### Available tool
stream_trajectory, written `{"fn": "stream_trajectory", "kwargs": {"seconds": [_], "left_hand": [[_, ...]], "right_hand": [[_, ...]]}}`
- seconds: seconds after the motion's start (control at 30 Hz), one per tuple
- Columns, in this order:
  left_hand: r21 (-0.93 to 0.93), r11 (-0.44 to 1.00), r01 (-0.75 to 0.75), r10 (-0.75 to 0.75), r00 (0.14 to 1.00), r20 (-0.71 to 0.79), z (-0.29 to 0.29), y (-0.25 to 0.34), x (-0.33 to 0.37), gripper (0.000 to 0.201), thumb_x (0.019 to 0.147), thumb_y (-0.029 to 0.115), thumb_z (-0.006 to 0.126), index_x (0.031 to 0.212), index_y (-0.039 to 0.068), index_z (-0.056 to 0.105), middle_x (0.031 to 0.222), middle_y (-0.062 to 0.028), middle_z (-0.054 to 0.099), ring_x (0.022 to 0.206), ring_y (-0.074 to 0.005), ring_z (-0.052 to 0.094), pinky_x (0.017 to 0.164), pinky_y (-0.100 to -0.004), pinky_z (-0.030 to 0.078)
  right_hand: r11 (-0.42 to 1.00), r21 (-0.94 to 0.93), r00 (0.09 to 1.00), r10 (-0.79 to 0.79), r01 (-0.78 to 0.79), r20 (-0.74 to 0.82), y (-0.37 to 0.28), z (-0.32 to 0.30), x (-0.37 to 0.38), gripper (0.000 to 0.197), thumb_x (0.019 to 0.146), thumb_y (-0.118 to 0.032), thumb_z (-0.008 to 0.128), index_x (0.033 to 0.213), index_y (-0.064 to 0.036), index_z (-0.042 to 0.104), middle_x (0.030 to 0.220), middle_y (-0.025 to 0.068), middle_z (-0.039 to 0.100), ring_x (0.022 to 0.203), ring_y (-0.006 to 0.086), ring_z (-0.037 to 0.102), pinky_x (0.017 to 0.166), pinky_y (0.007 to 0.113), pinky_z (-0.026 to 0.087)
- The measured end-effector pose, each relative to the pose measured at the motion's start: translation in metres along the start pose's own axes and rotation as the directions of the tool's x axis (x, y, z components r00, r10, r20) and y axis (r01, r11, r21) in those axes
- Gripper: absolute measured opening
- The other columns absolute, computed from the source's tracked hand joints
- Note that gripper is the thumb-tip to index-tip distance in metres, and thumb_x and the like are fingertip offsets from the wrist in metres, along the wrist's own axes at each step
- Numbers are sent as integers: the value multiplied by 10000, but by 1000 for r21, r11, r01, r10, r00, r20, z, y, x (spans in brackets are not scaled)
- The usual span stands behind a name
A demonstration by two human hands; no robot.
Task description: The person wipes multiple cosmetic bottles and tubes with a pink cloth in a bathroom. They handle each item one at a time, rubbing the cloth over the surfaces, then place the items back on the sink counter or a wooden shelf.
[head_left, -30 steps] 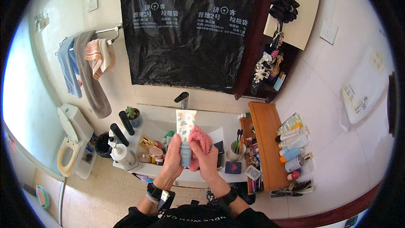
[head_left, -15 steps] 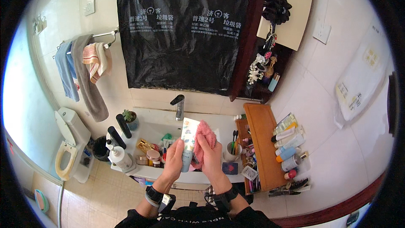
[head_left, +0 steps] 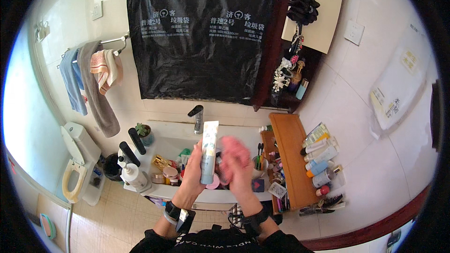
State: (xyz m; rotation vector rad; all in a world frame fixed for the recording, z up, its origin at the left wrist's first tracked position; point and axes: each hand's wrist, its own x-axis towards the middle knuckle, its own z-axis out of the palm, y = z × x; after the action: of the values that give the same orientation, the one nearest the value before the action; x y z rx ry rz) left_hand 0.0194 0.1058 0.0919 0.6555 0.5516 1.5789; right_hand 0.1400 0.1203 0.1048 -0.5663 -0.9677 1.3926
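Note:
My left hand [head_left: 190,175] is closed round a white and pale blue squeeze tube [head_left: 209,152], held almost upright over the sink, its flat crimped end pointing away from me. In my right hand [head_left: 241,180] is a bunched pink fluffy cloth [head_left: 234,152], blurred by motion. A small gap separates cloth and tube. Beneath my hands, the white sink [head_left: 171,133] is crowded with jars, bottles and tubes, including a pink round lid [head_left: 213,182] partly hidden by my left hand and the tube.
A chrome and black faucet [head_left: 197,121] stands behind the tube. To the left are a white pump bottle [head_left: 133,175] and a potted succulent [head_left: 144,134]. On the right, a wooden cabinet [head_left: 293,159] bears tubes and combs. Black plastic sheeting [head_left: 197,61] hangs above the sink.
My right hand and the pink cloth have come off the tube toward the right. The tube has turned, showing more of its printed face, and stands straighter in my left hand.

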Motion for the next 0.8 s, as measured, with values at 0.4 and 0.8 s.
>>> {"fn": "stream_trajectory", "kwargs": {"seconds": [0.4,0.8], "left_hand": [[-78,997,4,-6,1000,-26,20,3,6,447,1000,251,446,1415,114,352,1279,-39,511,1120,-158,526,918,-327,469],[-40,964,-262,254,957,-137,24,2,6,524,998,134,433,1465,212,208,1253,-26,478,960,-114,529,806,-285,492]], "right_hand": [[988,19,987,153,-152,-41,19,10,10,304,823,-108,698,1075,-30,546,955,32,597,868,99,573,757,242,473],[969,-214,990,-105,124,99,35,5,-7,275,859,-96,663,1105,-48,550,1016,13,586,928,87,561,820,248,466]]}}
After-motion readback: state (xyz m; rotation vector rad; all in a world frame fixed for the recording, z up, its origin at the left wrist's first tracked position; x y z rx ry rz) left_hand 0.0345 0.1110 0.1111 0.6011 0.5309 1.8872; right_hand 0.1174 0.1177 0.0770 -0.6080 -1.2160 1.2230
